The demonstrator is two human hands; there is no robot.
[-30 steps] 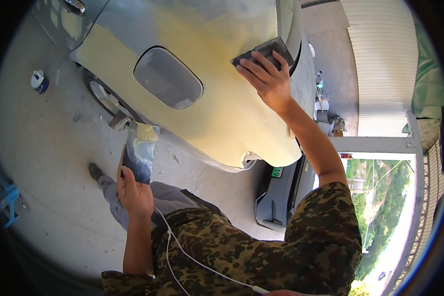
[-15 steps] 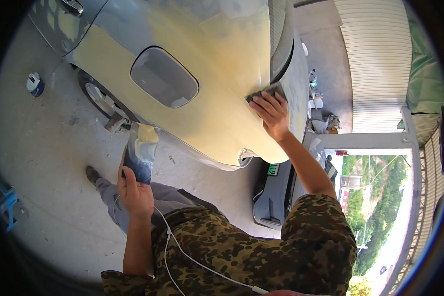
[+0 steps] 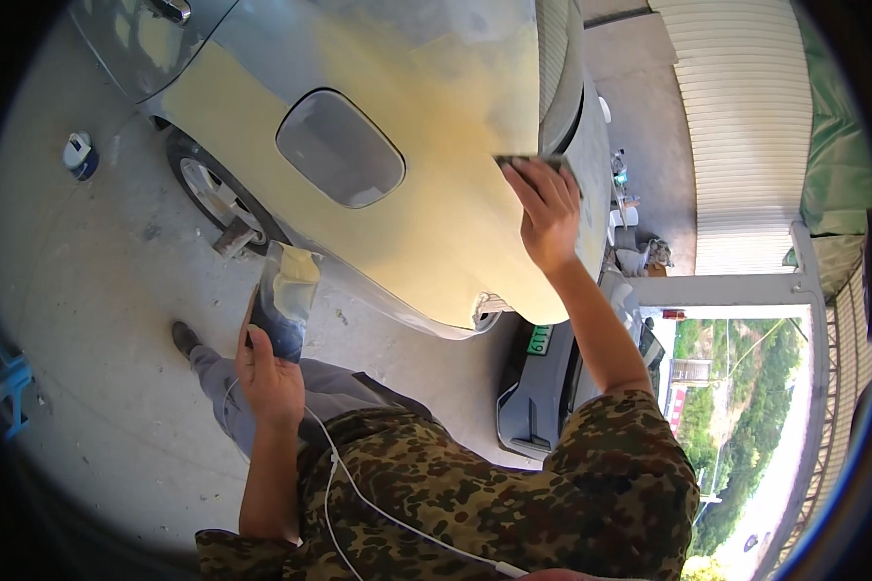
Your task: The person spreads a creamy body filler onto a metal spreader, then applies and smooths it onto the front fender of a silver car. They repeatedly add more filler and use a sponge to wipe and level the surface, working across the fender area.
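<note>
My right hand (image 3: 549, 208) has its fingers spread flat and pressed down on a dark sanding pad (image 3: 531, 163), holding it against the car panel (image 3: 436, 194). The pad sits at the panel's rear edge, just right of the fuel flap (image 3: 341, 148) and level with its lower half, where the yellow filler coat meets the grey trim strip. Only the top edge of the pad shows past my fingertips; the rest is under my palm.

My left hand (image 3: 269, 373) is clenched around a flat board (image 3: 286, 300) with a smear of pale yellow filler on its upper part. I hold it by the lower end, upright, below the fuel flap and just clear of the panel's bottom curve; I cannot tell if it touches the bodywork.

Outward from there, my camouflage sleeves (image 3: 494, 494) fill the lower middle of the view, with a thin white cable (image 3: 358, 489) running across them. My grey trouser leg and dark shoe (image 3: 184, 338) stand on the concrete floor (image 3: 97, 387), lower left of the fuel flap. A wheel (image 3: 213, 194) shows to the flap's left, and further left a small white and blue can (image 3: 79, 155) stands on the floor. Below right of the flap, past the panel, a second grey car (image 3: 543, 387) is parked.
</note>
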